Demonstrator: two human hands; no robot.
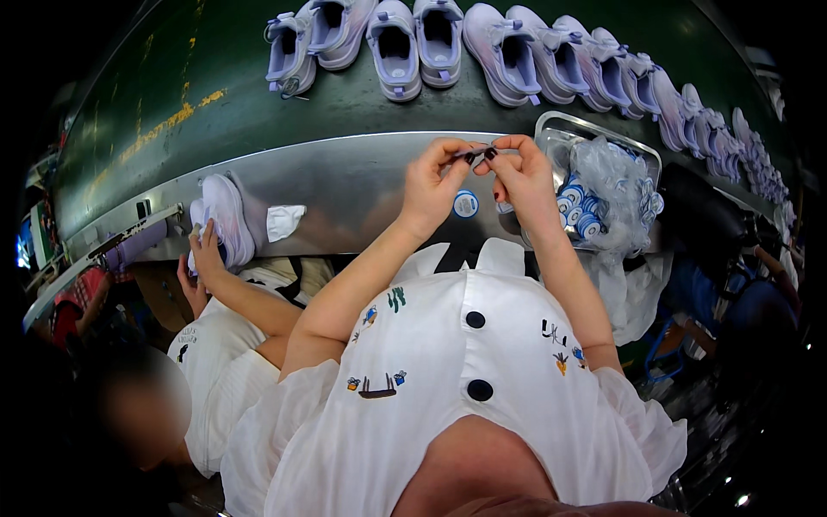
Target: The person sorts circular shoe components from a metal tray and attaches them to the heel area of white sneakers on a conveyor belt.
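Observation:
My left hand (433,185) and my right hand (529,179) meet above the metal ledge, thumbs and fingertips pinched close together. Between them is a small, thin, greyish piece, mostly covered by the fingers; its kind cannot be made out. Just below, on the ledge, lies a round blue-and-white label (465,204). Under my right hand a pale rounded edge (504,208) shows in part. Beside that hand stands a clear tray (551,121) holding many round blue-and-white labels (579,209) and a crumpled clear plastic bag (603,172).
Pale lilac sneakers (394,56) line the green conveyor belt (215,121) beyond the metal ledge (345,168). At the left, a co-worker's hands (207,250) touch another sneaker (226,215). A white crumpled paper (285,222) lies between us. Clear plastic hangs below the tray.

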